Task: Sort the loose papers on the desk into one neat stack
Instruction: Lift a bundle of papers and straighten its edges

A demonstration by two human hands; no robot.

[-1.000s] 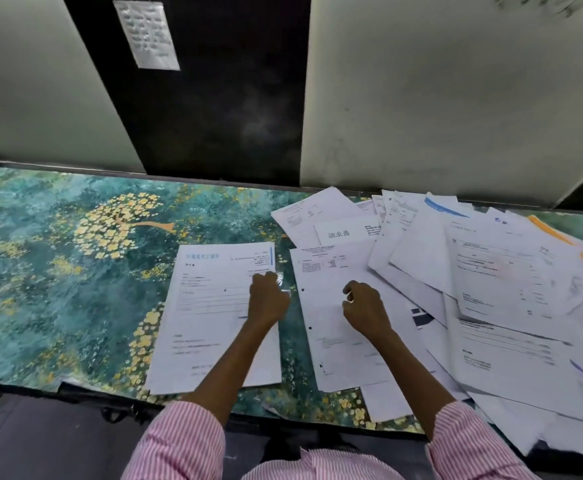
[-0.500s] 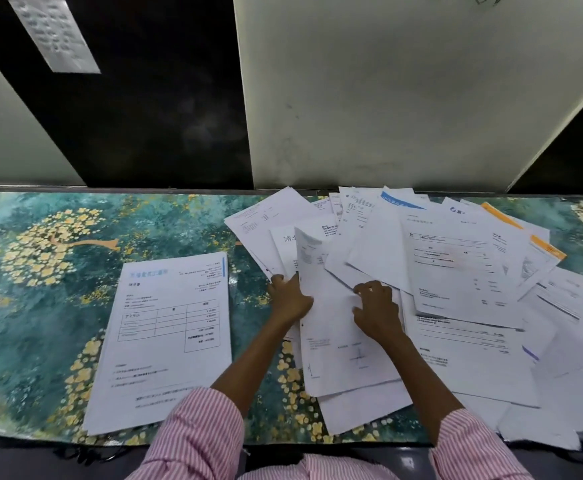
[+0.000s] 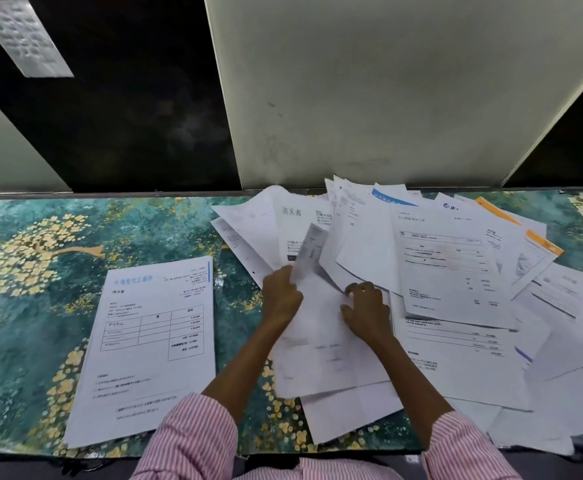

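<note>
At a desk [image 3: 23, 306] patterned in teal and gold blossoms, a person in pink striped sleeves [image 3: 193, 441] is working one sheet [image 3: 321, 344] free of the loose papers [image 3: 456, 271] that are lying fanned and overlapping across the right half. The left hand [image 3: 281, 296] is pinching the sheet's left edge, whose far end is curling up off the heap. The right hand [image 3: 366, 310] is lying on the same sheet with thumb out and fingers arched and spread, the tips pressing down where it is slipping under its neighbours; nothing is showing in that hand's grasp. To the left, apart from the heap, a printed form [image 3: 151, 348] is lying flat, apparently serving as the start of the stack; how many sheets are lying under it is not showing.

Judging by the scene, the sorting is only beginning. Doing this step well is likely coming down to drawing the sheet low and leftward while the right hand is shifting onto the neighbouring papers and pinning them, so none are dragging along or sliding off the near edge. Thin paper held by one edge is prone to buckling, so supporting it from below and squaring its corners to the form before letting go is looking the safer course.
</note>
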